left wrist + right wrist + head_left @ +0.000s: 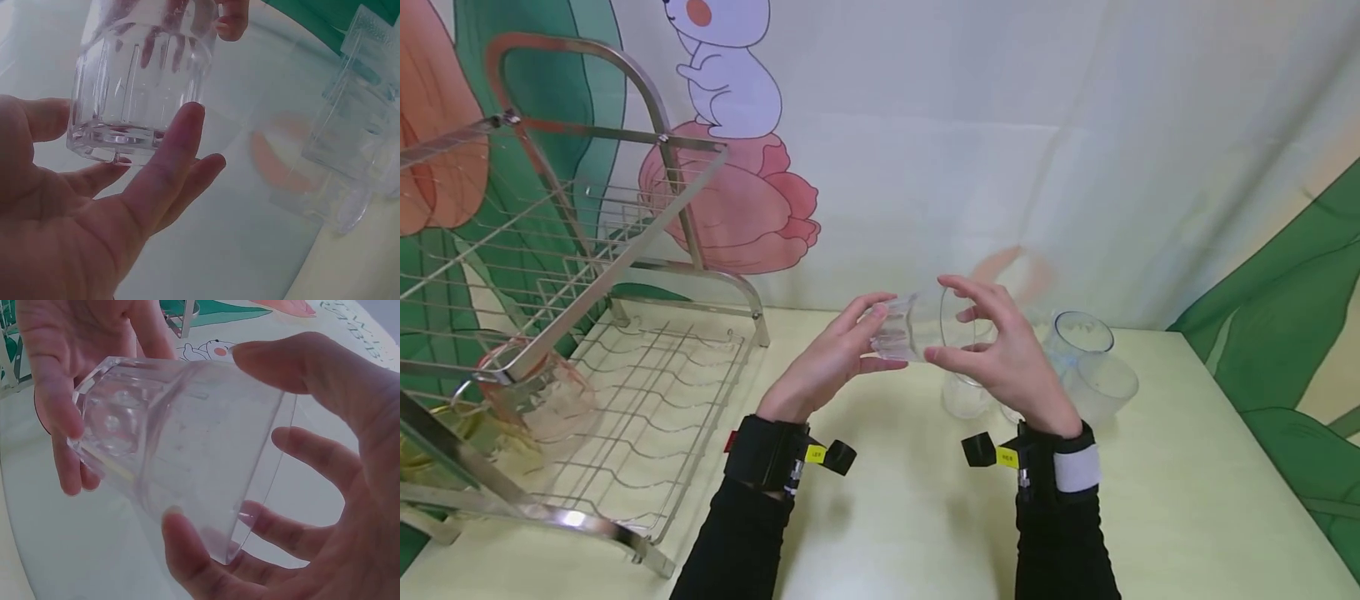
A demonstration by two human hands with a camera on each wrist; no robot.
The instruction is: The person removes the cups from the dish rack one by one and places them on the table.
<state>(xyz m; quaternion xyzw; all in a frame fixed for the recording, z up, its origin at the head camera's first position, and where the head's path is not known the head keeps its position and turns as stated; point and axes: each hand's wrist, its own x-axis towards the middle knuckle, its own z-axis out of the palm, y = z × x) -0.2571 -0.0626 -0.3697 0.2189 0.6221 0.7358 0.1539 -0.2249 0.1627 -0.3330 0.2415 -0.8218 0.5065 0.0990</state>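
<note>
Clear faceted tumbler (925,329), one, transparent: lying on its side in mid-air above the surface (1187,467), its base pointing to the left hand (829,360) and its mouth to the right hand (1013,358). Left hand: fingers and thumb pinching the thick base from opposite sides. Right hand: thumb and one finger spanning and gripping the rim end; the remaining fingers are hanging beside the mouth, their contact being hard to tell. Clear glass (966,398), one: standing on the surface just beyond the hands, partly hidden. Blue-rimmed glass (1063,354) and frosted-looking glass (1102,390): standing close together beyond the right wrist. Two-tier metal dish rack (625,258), one: standing at the left, its lower level carrying a pink-tinted glass (542,392) and a yellow-tinted glass (471,442) near the front. Cartoon-printed backdrop (925,125): hanging behind. Step in hand, by judgement: the person appears to be supporting and orienting the tumbler with both hands. Next move, by judgement: it is calling for a secure hold at one end before the other hand lets go, smooth walls probably slipping easily.
</note>
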